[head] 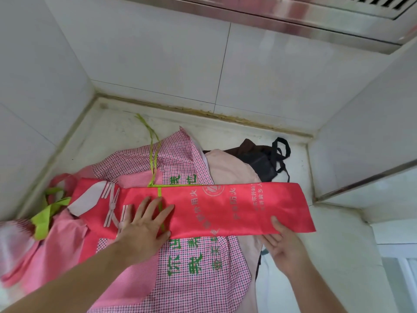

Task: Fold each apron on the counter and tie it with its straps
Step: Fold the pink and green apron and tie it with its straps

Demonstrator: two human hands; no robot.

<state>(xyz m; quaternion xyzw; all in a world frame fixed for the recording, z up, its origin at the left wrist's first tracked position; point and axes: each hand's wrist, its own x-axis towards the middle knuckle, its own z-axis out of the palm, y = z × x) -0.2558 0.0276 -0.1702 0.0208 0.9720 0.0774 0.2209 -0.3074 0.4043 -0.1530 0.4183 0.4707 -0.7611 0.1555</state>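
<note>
**Desk:** Where's the apron you're working on, and how does it lie?

**Me:** The red apron point(216, 208) is folded into a long narrow strip on top of the pile on the counter point(112, 129). Its long axis runs left to right across my view, just ahead of both hands. My left hand point(144, 224) lies flat on it near the middle-left, fingers straight and spread, pressing down. My right hand point(279, 240) is at the strip's near edge toward the right end: thumb on top of the cloth, fingers seemingly tucked beneath, so I read it as pinching that edge.

**Desk:** Which hand does the next fold?

**Me:** My guess is the right. It's at the free end, and that end would swing left over the left hand's anchor, along the strip's length.

**Desk:** And the straps?

**Me:** A green strap point(155, 159) runs from the strip's far edge away toward the wall, and part of it crosses the cloth under my left fingers. Another green loop point(48, 211) lies bunched at the far left.

**Desk:** Anything unclear?

**Me:** Plenty. The checked apron point(194, 274), a pale pink one point(228, 163) and a dark one point(261, 161) overlap underneath, so I can't trace their outlines. The right fingers are hidden by the cloth. Which apron owns the left loop, I can't tell.
</note>
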